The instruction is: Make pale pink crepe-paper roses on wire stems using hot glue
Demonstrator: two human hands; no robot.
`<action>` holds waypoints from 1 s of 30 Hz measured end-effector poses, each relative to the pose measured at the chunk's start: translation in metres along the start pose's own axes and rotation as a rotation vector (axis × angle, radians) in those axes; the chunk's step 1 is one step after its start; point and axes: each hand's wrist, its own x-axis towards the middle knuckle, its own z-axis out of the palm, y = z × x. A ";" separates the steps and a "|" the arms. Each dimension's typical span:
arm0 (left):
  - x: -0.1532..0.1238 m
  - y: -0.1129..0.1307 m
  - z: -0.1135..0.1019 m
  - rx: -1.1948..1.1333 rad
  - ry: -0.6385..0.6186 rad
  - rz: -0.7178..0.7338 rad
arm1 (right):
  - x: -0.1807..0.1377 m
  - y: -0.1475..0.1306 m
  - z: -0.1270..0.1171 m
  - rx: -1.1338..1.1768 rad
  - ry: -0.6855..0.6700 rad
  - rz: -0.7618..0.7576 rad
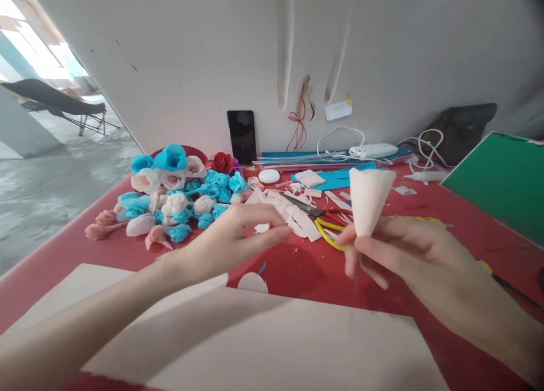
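My right hand [395, 249] pinches the narrow bottom of a white crepe-paper cone [369, 198], held upright above the red table [63, 249]. My left hand [238, 232] hovers to the cone's left with fingers stretched toward it and loosely curved, holding nothing I can see. Between and behind the hands lie white paper scraps [297, 215] and yellow-handled scissors [318, 218].
A heap of blue, white, pink and red paper flowers [178, 192] covers the table's left. A beige sheet [263, 345] lies near me. A phone [242, 136] leans on the wall, with cables, a white charger [374, 150], blue paper and a green board [505, 181] at right.
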 end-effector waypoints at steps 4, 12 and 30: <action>-0.028 -0.032 -0.004 0.140 -0.071 -0.148 | -0.012 0.025 0.008 0.270 -0.292 0.338; -0.052 -0.052 0.017 0.206 -0.105 -0.215 | -0.021 0.051 0.029 0.284 -0.476 0.534; -0.052 -0.039 0.015 0.118 -0.038 -0.224 | -0.024 0.054 0.031 0.241 -0.449 0.546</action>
